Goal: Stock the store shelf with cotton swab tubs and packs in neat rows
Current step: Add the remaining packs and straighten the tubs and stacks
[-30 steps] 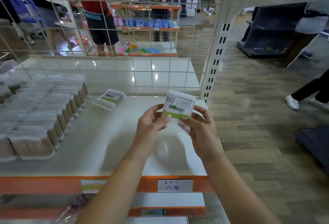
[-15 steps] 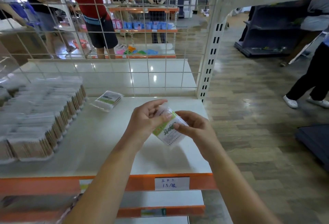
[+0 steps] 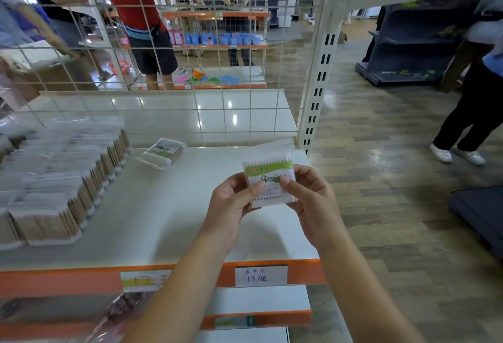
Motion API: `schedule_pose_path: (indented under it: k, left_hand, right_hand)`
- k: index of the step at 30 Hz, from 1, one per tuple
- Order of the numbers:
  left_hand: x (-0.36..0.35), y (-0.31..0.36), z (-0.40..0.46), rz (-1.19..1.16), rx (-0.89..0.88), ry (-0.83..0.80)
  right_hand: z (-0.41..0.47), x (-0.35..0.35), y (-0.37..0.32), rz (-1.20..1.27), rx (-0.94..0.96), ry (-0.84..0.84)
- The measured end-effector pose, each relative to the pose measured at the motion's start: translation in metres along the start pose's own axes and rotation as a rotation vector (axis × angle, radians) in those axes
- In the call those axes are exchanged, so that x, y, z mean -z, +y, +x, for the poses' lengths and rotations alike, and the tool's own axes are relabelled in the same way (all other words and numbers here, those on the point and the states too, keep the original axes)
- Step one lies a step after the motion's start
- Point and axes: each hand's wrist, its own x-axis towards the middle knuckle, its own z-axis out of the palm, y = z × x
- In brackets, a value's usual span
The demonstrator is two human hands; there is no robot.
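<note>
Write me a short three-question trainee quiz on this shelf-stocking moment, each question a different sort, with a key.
1. True or false: the cotton swab pack is lying flat on the white shelf.
2. Which hands hold that pack? A) left hand only B) right hand only C) both hands
3. Fill in: the single loose pack lies near the wire ____ at the back of the shelf.

Key
1. False: the left hand and right hand hold it above the shelf.
2. C
3. grid: the wire grid stands behind it, with the rows of stocked packs to its left.
</note>
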Motion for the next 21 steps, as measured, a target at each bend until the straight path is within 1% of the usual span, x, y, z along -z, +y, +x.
schedule_pose_path:
  k: [4,8,11,14,17,19,21]
  left_hand:
    - [0.000,-0.001,-0.003,-0.014,0.000,0.000]
    - [-0.003,-0.002,-0.007,-0.076,0.010,0.011]
    - [-0.003,-0.003,-0.010,-0.126,0.012,0.018]
    - [-0.003,-0.003,-0.013,-0.127,0.018,0.025]
    - [-0.004,-0.003,-0.015,-0.126,0.005,0.019]
    - [-0.003,-0.003,-0.015,-0.128,-0.020,0.018]
    - [-0.001,-0.003,-0.015,-0.115,-0.062,0.023]
  right_hand:
    - [-0.006,-0.001,0.002,-0.022,0.039,0.033]
    - [-0.011,0.000,0.006,-0.095,0.107,0.083]
    - [-0.012,0.002,0.013,-0.201,0.164,0.202]
    - [-0.013,0.002,0.017,-0.394,0.313,0.291]
    - [-0.016,-0.003,0.018,-0.581,0.435,0.274]
    - [-0.018,-0.007,0.018,-0.637,0.450,0.249]
    - [-0.020,-0.011,0.018,-0.631,0.418,0.234]
